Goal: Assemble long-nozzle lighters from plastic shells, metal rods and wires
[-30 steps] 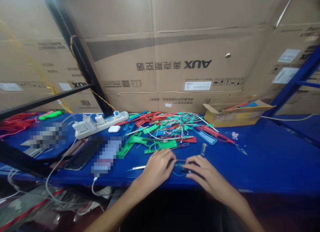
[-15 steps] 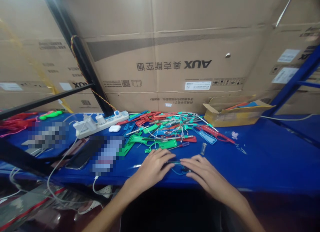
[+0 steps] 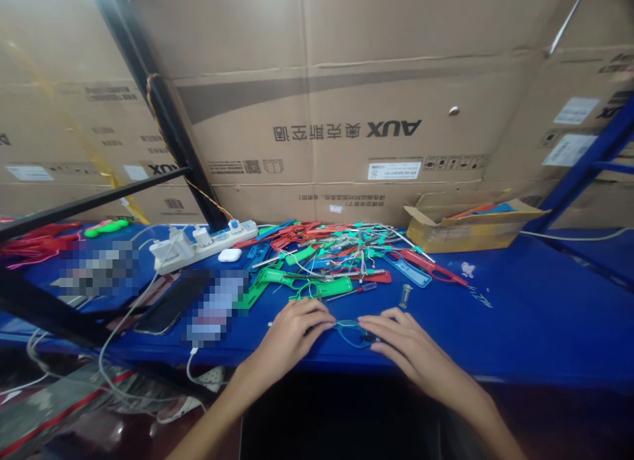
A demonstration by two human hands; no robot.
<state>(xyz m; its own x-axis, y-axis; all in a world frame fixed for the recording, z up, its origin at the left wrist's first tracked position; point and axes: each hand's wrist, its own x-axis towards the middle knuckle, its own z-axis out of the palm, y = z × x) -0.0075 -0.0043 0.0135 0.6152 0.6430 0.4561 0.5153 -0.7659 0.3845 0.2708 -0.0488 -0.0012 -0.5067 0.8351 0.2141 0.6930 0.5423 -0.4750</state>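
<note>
A blue lighter-like piece [image 3: 352, 333] with an open loop lies between my two hands at the table's front edge. My left hand [image 3: 302, 325] has its fingers closed at the piece's left end, where a thin part is mostly covered. On the right end, my right hand [image 3: 399, 334] grips the blue piece beside a small dark part. Just behind my hands are a screwdriver with a purple handle [image 3: 367, 287] and a small clear cylinder [image 3: 405, 295]. Further back spreads a pile of green, red and blue plastic casings with metal rods and white wires [image 3: 331, 255].
A cardboard box [image 3: 463, 234] holding red and blue pieces stands at the back right. To the left are a power strip [image 3: 212, 245], a white case [image 3: 230, 255], phones [image 3: 168, 305] and cables. Large cartons [image 3: 337, 44] wall the back; a black post [image 3: 163, 110] rises at left.
My left hand has shifted slightly left, uncovering more of the blue piece. My right hand stays nearly in place. The whole view has shifted a little.
</note>
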